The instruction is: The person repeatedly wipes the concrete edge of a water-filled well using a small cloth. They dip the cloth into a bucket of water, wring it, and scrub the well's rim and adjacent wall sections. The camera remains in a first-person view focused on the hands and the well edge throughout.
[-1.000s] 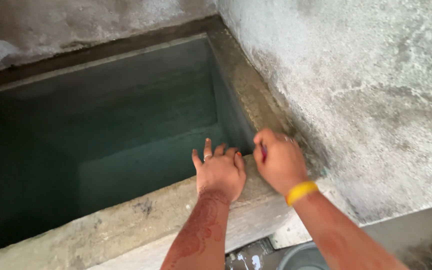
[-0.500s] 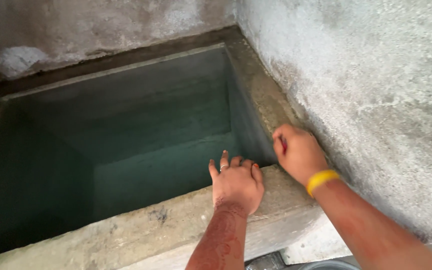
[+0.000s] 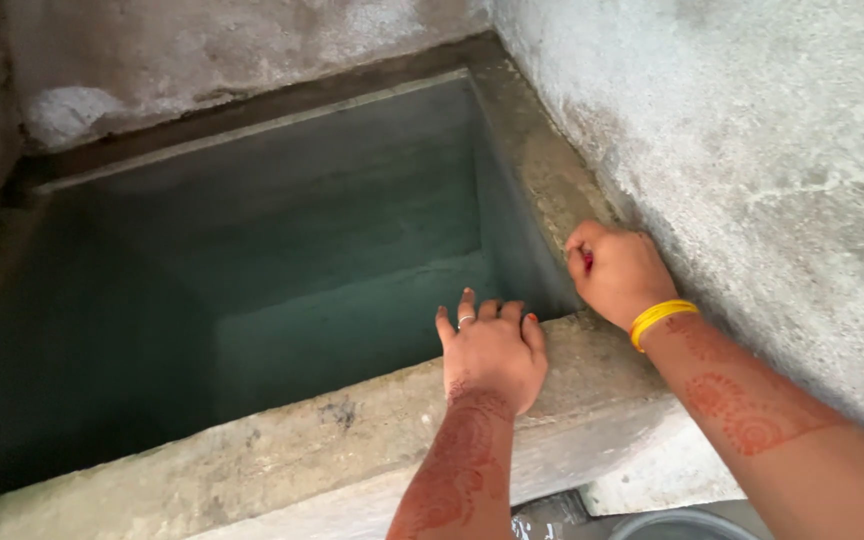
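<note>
Left hand (image 3: 492, 350) lies flat on the near concrete rim (image 3: 282, 455) of the water tank (image 3: 252, 270), fingers spread open, tips at the inner edge pointing to 12 o'clock. Right hand (image 3: 617, 272) sits at its 2 o'clock in the tank's right corner, against the wall (image 3: 752, 150), fingers curled closed around something small and reddish, barely visible. Yellow bangle (image 3: 660, 318) on right wrist. Rim runs 8 to 2 o'clock.

The left hand (image 3: 493, 350) is being laid flat on the concrete tank rim (image 3: 282, 455); the right hand (image 3: 617, 272) is being kept fisted at the corner.
</note>
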